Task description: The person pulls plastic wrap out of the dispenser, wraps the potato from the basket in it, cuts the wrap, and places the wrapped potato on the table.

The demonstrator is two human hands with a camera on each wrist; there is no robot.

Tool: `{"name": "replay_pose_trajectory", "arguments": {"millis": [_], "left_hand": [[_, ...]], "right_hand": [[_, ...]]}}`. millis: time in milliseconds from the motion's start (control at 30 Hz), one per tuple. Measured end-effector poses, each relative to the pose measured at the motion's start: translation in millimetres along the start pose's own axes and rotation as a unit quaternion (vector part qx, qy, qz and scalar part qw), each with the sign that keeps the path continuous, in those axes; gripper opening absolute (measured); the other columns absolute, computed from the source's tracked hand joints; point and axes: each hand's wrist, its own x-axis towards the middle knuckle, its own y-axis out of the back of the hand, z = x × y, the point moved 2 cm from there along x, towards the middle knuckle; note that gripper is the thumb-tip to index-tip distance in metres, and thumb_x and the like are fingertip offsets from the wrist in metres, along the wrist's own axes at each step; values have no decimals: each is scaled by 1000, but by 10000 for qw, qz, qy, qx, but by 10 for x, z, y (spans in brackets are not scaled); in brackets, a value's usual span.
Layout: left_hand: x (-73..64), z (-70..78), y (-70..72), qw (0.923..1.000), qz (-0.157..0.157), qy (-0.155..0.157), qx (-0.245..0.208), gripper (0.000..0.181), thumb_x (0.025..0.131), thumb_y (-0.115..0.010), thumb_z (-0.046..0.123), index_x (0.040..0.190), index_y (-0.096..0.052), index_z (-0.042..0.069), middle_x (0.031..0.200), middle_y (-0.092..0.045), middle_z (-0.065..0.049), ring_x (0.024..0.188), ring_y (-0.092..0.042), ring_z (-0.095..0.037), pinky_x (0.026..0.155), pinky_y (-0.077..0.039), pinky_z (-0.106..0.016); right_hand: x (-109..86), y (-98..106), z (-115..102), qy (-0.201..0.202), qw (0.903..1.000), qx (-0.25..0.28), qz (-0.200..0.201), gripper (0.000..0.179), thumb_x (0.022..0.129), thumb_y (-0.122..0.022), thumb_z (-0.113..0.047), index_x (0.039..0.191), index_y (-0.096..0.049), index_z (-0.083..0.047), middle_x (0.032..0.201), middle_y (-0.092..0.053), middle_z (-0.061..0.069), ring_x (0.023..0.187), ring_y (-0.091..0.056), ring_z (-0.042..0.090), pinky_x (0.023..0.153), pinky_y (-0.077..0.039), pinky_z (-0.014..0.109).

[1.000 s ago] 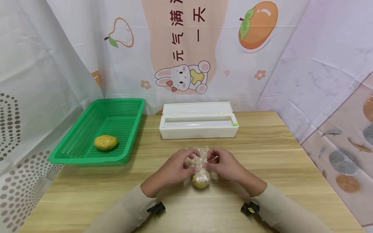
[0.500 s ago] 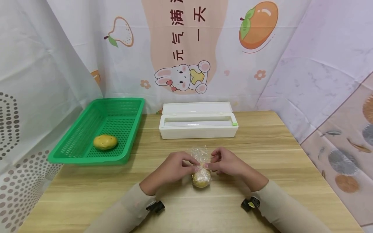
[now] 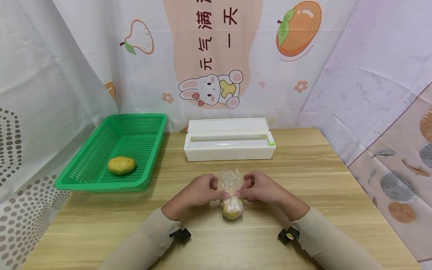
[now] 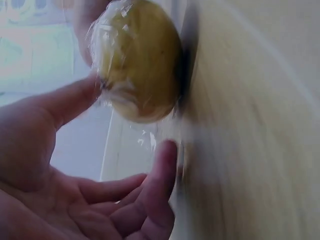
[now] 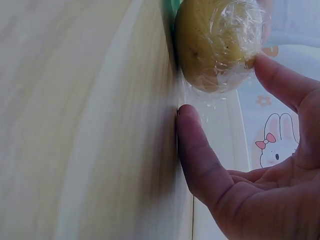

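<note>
A yellow potato (image 3: 232,210) in clear plastic wrap lies on the table between both hands, its loose film (image 3: 230,180) spreading away toward the back. My left hand (image 3: 204,190) is at its left side, thumb tip against the wrapped top. In the left wrist view, the index finger (image 4: 165,160) stands apart from that thumb, near the loose film. From the right, my right hand (image 3: 258,188) touches the wrap with its thumb (image 5: 280,77). Its index finger (image 5: 197,145) lies low by the table, a gap away from the thumb.
A green plastic basket (image 3: 153,161) stands at the back left with an unwrapped potato (image 3: 121,165) in it. Behind the hands is a white cling film box (image 3: 229,154), lid raised, roll (image 3: 229,143) inside. A printed curtain (image 3: 135,82) hangs behind the wooden table (image 3: 303,165).
The left fingers have drawn back leftward from the film, while both thumbs have stayed close together over the wrapped potato. The film behind it now lies more spread out and in plain view.
</note>
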Motion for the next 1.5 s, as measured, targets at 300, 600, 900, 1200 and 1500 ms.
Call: {"name": "replay_pose_trajectory", "arguments": {"millis": [300,600,900,1200,1500], "left_hand": [[78,-30,-8,9959,-677,-106,-586,57,84,-84,43,111,-67,-4,77,-73,-3,66,-61,-13,56,-45,-27],[64,-46,-50,9920,-479,358,-1115,92,81,-89,38,146,-44,-10,104,-73,-8,80,-73,-19,68,-59,-35],[56,-25,-88,9891,-399,272,-1389,94,78,-91,31,147,-43,-12,115,-73,-14,84,-70,-22,72,-59,-35],[74,-31,-103,9805,-538,-183,-1884,42,77,-91,15,108,-71,-3,87,-70,-4,79,-61,-12,70,-51,-26],[66,-18,-116,9791,-419,-161,-1982,36,77,-91,15,102,-69,4,91,-67,-3,76,-58,-13,61,-49,-28]], "right_hand": [[16,-21,-4,47,9995,285,-125,91,83,-88,-25,149,-37,13,114,-70,15,89,-70,18,77,-60,31],[69,-28,45,236,9970,701,-245,84,84,-87,-19,148,-42,11,118,-69,15,99,-68,16,83,-58,26],[75,-31,66,462,9954,727,-413,89,83,-88,-18,150,-38,14,118,-70,15,104,-68,17,87,-58,25],[65,-56,49,653,9923,892,-558,86,82,-88,-11,148,-40,16,114,-69,17,100,-68,20,84,-58,24],[82,-76,72,675,9919,929,-550,52,82,-87,-11,128,-66,4,106,-69,11,97,-64,19,78,-58,24]]}}
